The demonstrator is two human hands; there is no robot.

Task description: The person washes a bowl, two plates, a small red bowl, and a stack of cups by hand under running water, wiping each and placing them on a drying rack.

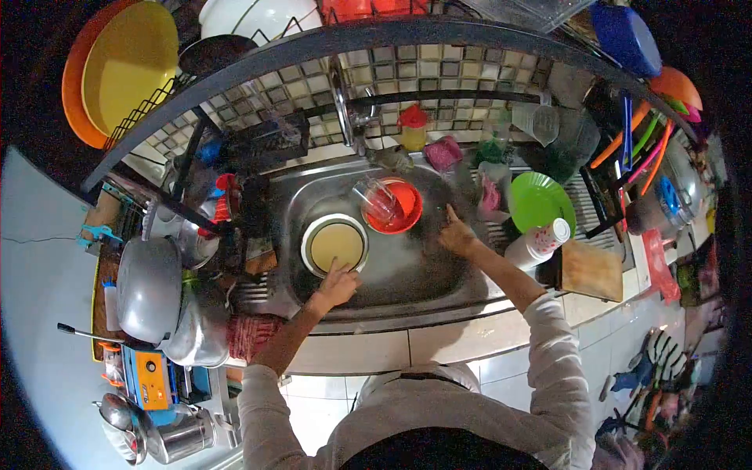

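My left hand (338, 285) is at the near rim of a round white bowl (309, 227) with a dark band and a yellowish inside. Its fingers reach over the rim and appear to grip it. The bowl is at the left side of the steel sink (392, 290). My right hand (456, 235) is over the sink's right side, index finger stretched forward, and I see nothing in it. Between the hands, farther back, a red-orange bowl (407, 223) sits in the sink with a clear glass (377, 200) tilted in it.
The faucet (341, 102) rises behind the sink. On the right are a green plate (542, 205), a stack of patterned white cups (539, 244) and a wooden block (592, 271). Pots (149, 290) crowd the left. A dark rack bar (423, 33) arches across the top.
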